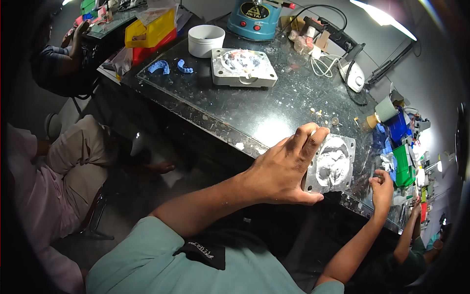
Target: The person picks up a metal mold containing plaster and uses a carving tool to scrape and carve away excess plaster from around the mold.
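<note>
We've got our L hand (291,166) clamped on a metal mould (334,164), white inside, at the desk's (289,100) front edge. Our R hand (382,190) is nearby, fingers bent; can't tell if it's gripping anything. 2nd mould (244,69) sits by the tub (206,45), nr 2 blue pcs (159,67).

We see a slim, glowing white lamp (384,15) at upper right lighting the glossy black bench (200,93), with 1 blown-out glare spot near its front edge. The white filling (335,164) in the grey metal mould half (312,182) looks nearly overexposed. Below, we find deep shadow; fisheye distortion bends lines, black vignetting swallows the corners, and outer areas look soft.
</note>
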A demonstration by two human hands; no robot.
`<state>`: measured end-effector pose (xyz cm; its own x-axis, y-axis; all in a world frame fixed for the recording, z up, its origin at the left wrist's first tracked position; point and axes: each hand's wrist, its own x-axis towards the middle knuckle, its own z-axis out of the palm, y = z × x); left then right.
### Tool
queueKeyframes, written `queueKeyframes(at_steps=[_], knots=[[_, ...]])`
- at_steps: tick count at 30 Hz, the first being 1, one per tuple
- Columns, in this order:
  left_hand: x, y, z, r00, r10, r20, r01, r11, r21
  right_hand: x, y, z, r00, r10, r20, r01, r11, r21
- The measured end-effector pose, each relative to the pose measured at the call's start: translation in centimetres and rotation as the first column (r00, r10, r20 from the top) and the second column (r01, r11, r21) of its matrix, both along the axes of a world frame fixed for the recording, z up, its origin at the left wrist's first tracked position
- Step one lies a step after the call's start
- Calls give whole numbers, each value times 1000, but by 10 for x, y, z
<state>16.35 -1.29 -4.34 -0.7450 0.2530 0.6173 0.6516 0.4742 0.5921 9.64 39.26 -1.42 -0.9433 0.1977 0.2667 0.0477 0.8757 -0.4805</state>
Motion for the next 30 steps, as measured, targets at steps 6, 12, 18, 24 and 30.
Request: queueKeyframes(at_steps=[6, 12, 18, 24, 30], knots=[[1, 0, 3, 999, -3, 51, 4, 1000, -9, 1, -7, -36, 946, 65, -317, 24, 963, 269], [0, 0, 2, 999, -4, 40, 4, 1000, 10, -6, 3, -46, 939, 87, -332, -12, 975, 220], [-4, -1, 3, 998, 15, 54, -13, 999, -40, -27, 16, -57, 937, 53, -345, -9, 992, 127], [-6, 4, -1, 998, 36, -58, -40, 997, -66, -24, 7, -47, 969, -74, -235, 130, 964, 232], [-3, 2, 9, 992, 25, 120, -13, 995, -97, -24, 2, -47, 962, -11, -274, 38, 995, 95]])
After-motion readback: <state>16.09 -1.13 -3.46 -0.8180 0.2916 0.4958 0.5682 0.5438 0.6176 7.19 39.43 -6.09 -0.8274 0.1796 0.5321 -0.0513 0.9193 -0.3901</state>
